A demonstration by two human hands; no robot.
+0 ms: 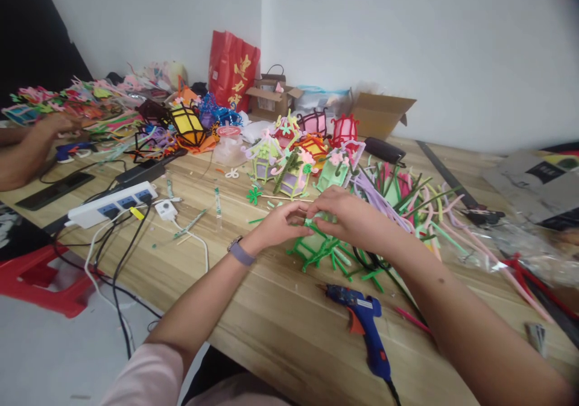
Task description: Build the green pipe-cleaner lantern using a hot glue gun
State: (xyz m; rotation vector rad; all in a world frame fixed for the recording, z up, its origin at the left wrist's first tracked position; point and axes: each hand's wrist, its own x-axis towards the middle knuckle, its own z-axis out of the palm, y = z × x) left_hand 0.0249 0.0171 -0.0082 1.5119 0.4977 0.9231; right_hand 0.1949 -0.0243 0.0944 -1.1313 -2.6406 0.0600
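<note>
- Holding a green pipe-cleaner frame (322,248) between both hands, I have it just off the wooden table (271,315), at the middle of the near edge; its lower bars splay out toward me and to the right, touching or almost touching the wood.
- My left hand (279,224) comes in from the left, fingers pinched narrow on the frame's upper left part.
- My right hand (350,213) comes in from the right and lies over the top of the frame, fingers curled down on it; it hides the spot where the two grips meet, so I cannot tell exactly which bar each fingertip has.
- The frame's long axis runs roughly left to right, between the two hands, and neither hand is clearly nearer: both are on it.
- Near and to the right of it lies the blue hot glue gun (362,327), nozzle pointing left and away, closer to my right arm.
- Far from the frame, just beyond my knuckles, stand finished pipe-cleaner lanterns (289,171); a heap of loose pipe cleaners (407,201) spreads to the right.
- At far left a white power strip (113,204) lies, and past it another person's hand (52,125) rests among more craft pieces.
</note>
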